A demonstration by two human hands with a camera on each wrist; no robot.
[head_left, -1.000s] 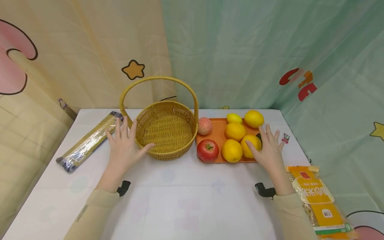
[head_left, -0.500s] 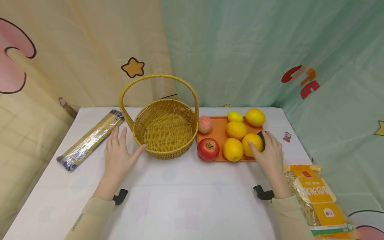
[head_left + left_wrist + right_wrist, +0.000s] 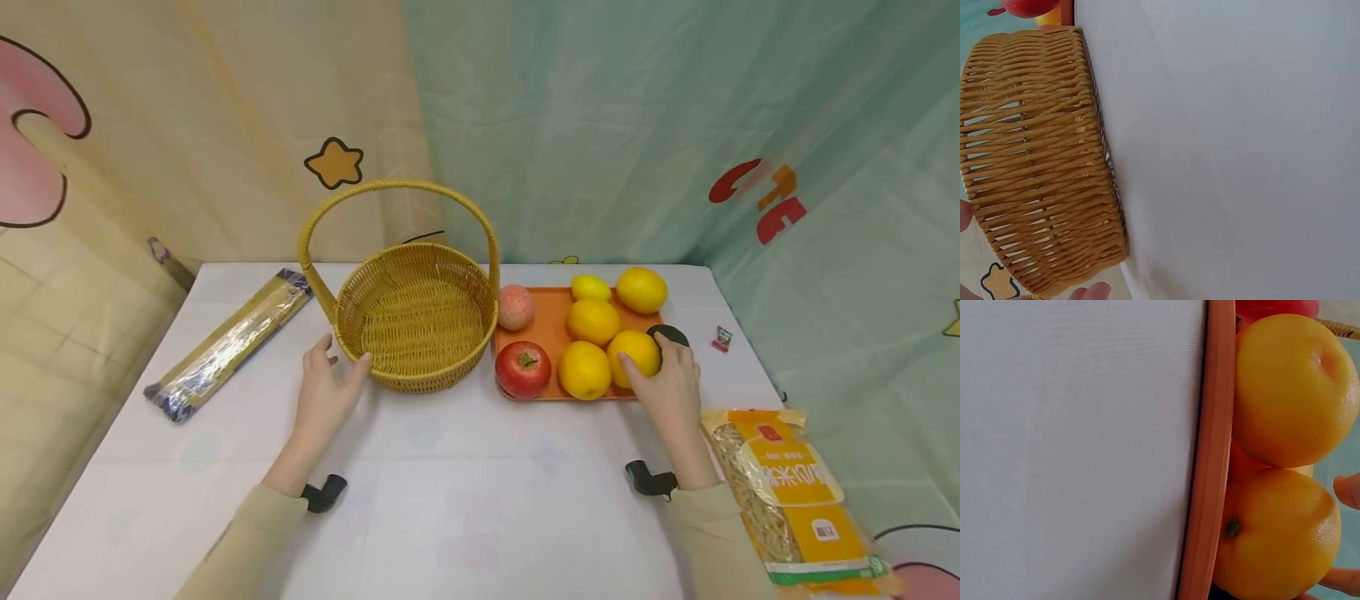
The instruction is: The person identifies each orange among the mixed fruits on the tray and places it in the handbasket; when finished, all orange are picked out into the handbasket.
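Note:
My left hand (image 3: pixel 327 396) is at the left front of the wicker basket (image 3: pixel 420 383), thumb by its rim and fingers bent beside the wall. In the left wrist view, the thumb (image 3: pixel 965 215) meets or nearly meets the rim; a firm grip cannot be made out. My right hand (image 3: pixel 670 387) reaches over the right end of the orange tray (image 3: pixel 547 329). Its thumb and fingers are spread around a yellow-orange orange (image 3: pixel 633 358) and a dark green round fruit (image 3: pixel 667 337), partly hidden. In the right wrist view, the thumb (image 3: pixel 1349 490) stands apart from that orange (image 3: pixel 1279 534).
The tray also bears a red pomegranate-like fruit (image 3: pixel 522 369), a pink peach (image 3: pixel 516 307), a lemon (image 3: pixel 591 288) and several yellow fruits (image 3: pixel 641 290). A long wrapped packet (image 3: pixel 228 346) lies left, a small candy (image 3: pixel 722 339) and a yellow food bag (image 3: pixel 795 492) right.
My left hand has moved right to the basket's edge, its fingers bending in. The right hand has drawn its fingers down toward the orange and the dark green fruit.

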